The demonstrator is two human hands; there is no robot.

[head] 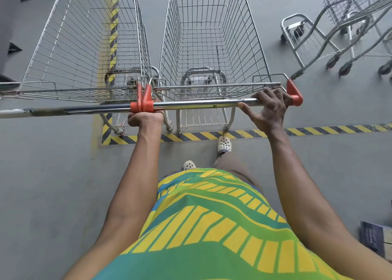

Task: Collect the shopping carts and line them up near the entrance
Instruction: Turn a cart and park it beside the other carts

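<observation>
Two empty wire shopping carts stand side by side in front of me. My right hand (269, 108) grips the chrome handle bar (197, 104) of the right cart (212, 46) near its orange end cap. My left hand (145, 118) holds the same bar from below at its left end, where the orange caps of both carts meet. The left cart (84, 42) has a darker handle (63, 110) reaching off to the left; no hand is on it.
More carts (347, 31) stand at the upper right, wheels toward me. Yellow-black hazard tape (318, 130) runs across the grey floor under the carts' rear wheels and up along the left cart. My feet in pale clogs stand just behind the tape. A dark booklet (375, 237) lies lower right.
</observation>
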